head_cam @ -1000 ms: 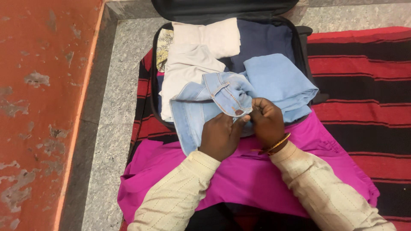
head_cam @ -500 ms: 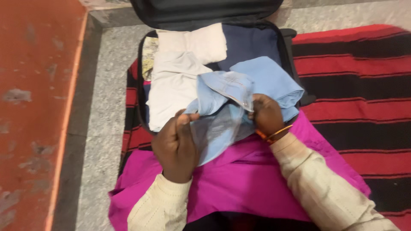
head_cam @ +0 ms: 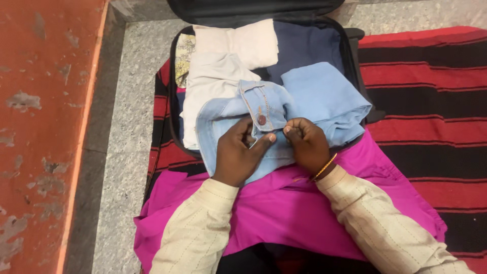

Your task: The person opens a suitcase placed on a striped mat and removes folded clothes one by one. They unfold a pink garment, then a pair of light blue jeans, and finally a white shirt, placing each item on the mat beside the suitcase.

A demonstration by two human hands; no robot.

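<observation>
My black suitcase (head_cam: 355,56) lies open on the striped rug (head_cam: 426,86). The light blue jeans (head_cam: 324,101) lie on its near edge. My left hand (head_cam: 237,155) and right hand (head_cam: 306,144) pinch the waistband by the button (head_cam: 262,120). If I tug hard, the folded white clothes (head_cam: 223,76) might get messy.

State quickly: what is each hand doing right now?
Left hand: closed, pinching the light blue jeans at the waistband.
Right hand: closed, gripping the same jeans.

My hands (head_cam: 238,152) meet on the jeans (head_cam: 309,101) in the suitcase (head_cam: 355,56), folded clothes (head_cam: 223,66) behind-left, blanket (head_cam: 426,96) beneath.
</observation>
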